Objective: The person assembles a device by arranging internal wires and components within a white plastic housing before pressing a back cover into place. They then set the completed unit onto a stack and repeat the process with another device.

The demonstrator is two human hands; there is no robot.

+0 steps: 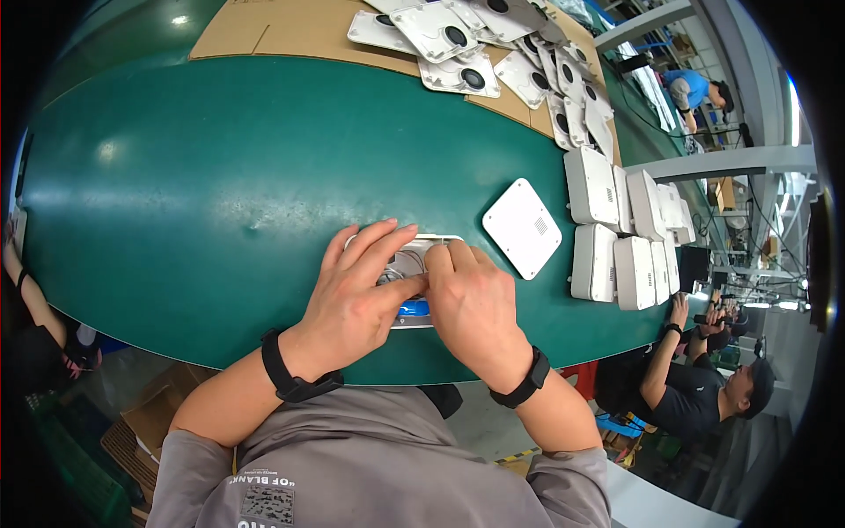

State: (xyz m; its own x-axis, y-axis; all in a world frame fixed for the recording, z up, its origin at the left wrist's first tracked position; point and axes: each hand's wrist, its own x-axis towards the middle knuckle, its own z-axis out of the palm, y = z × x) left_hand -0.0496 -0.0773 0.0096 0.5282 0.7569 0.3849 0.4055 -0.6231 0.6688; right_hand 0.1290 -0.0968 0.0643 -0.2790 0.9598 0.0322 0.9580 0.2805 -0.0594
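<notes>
Open white housing [421, 322] directly under left hand [348, 304] and right hand [475, 304], on green table [220, 176].
Covering its left part with left hand, open, fingers extended toward the upper edge, thumb pointing across at right hand. Covering its right part with right hand, fingers curled, tips hidden; can't tell whether gripping anything. Between both hands: wires [419, 262] plus blue part [414, 309], partly covered. Just right of right hand: white square piece [519, 231], apart from housing. Farther right: white boxes [592, 262] in rows. Well beyond both hands: pile of white panels [433, 31] with round black parts, on brown cardboard [290, 35]. Out past right hand: co-worker [691, 400] in dark top.
</notes>
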